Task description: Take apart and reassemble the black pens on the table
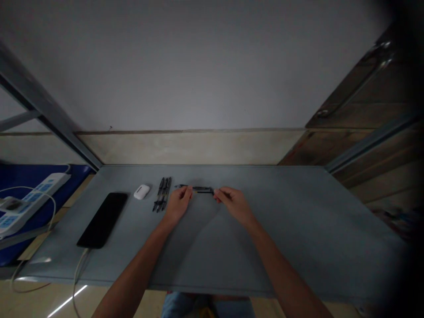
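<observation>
Near the middle of the grey table (281,229), my left hand (179,201) pinches one end of a thin dark pen (203,192). My right hand (232,201) is closed at the other end of it, with fingertips at a dark end piece. Another dark pen-like piece lies just behind, running from beyond my left fingers toward the right ones. To the left of my left hand, several dark pens (162,194) lie side by side. Whether the pieces between my hands are joined is too small to tell.
A white earbud case (141,191) and a black phone (102,221) with a white cable lie on the table's left part. Farther left, a white power strip (31,201) rests on a blue surface. A pale wall (198,70) stands behind, with metal posts at both sides.
</observation>
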Tool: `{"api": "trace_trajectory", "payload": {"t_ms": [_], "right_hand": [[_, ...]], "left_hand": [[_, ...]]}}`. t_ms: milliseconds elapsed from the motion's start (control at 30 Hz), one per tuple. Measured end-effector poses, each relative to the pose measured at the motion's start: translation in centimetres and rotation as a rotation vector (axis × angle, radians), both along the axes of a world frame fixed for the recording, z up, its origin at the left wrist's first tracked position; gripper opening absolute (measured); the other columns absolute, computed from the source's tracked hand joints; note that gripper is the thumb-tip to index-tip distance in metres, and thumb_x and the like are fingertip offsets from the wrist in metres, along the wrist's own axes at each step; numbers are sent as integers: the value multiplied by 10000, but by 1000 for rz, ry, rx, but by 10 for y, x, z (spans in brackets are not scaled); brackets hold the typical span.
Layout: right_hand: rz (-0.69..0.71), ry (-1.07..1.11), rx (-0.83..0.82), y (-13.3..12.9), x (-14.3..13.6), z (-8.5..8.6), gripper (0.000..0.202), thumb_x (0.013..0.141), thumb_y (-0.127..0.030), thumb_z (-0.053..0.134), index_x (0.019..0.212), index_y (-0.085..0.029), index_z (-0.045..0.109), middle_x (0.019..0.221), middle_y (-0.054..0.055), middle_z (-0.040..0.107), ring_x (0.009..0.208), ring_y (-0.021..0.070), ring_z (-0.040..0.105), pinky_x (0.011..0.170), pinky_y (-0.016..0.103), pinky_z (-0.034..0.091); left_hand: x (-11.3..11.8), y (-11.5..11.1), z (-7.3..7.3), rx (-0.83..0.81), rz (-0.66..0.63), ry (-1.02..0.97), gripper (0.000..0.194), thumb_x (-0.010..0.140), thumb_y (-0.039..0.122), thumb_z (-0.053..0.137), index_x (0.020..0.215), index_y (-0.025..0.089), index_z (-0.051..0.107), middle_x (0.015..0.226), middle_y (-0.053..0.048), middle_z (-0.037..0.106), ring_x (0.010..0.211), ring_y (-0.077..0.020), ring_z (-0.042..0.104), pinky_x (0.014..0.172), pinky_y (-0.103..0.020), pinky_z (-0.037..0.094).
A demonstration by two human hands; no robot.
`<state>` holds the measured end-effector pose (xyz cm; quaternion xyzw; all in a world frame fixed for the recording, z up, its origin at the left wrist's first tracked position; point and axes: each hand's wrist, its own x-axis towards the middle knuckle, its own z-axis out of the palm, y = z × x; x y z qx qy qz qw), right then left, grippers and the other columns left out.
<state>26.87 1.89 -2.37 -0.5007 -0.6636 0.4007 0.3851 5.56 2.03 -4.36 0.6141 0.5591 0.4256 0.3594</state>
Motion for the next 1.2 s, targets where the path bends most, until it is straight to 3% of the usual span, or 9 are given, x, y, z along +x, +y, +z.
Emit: {"api": "trace_trajectory", "payload": {"t_ms": [233, 467, 767, 1000, 1200], "right_hand": [[9, 47, 38, 1, 1, 1, 241, 818, -422, 596, 804, -190, 660, 725, 26, 647, 688, 167, 595, 643, 272, 447], [-36, 4, 15, -2, -1, 2, 419, 900, -472, 464, 661, -178, 641, 603, 26, 610, 591, 154, 575, 587, 259, 414], [-8, 68, 58, 1, -1, -1, 253, 837, -429, 571, 837, -196, 668, 756, 27, 655, 709, 163, 593, 656, 267, 442], [-4, 10, 3, 0, -2, 0, 406, 895, -471, 464, 664, -190, 646, 624, 26, 623, 621, 160, 591, 615, 268, 438], [7, -3, 63, 2, 0, -1, 274, 863, -420, 538, 767, -196, 662, 709, 25, 650, 683, 166, 594, 643, 270, 436]], "left_hand": [[2, 0, 1, -74, 24, -73, 418, 892, 477, 391, 600, 184, 448, 511, 47, 365, 467, -103, 349, 495, -240, 276], [2, -1, 1, -7, -9, 4, 420, 889, 474, 403, 589, 182, 433, 534, 36, 377, 516, -112, 382, 521, -242, 283], [2, 0, -2, -62, 16, -77, 429, 896, 489, 387, 606, 180, 457, 518, 47, 370, 475, -103, 348, 495, -240, 275], [1, 0, -1, 18, 2, 30, 433, 898, 484, 390, 601, 179, 464, 538, 34, 404, 524, -116, 403, 524, -245, 285], [-1, 2, -2, -53, 22, -29, 430, 896, 485, 386, 610, 179, 483, 518, 39, 403, 490, -113, 390, 504, -245, 279]]}}
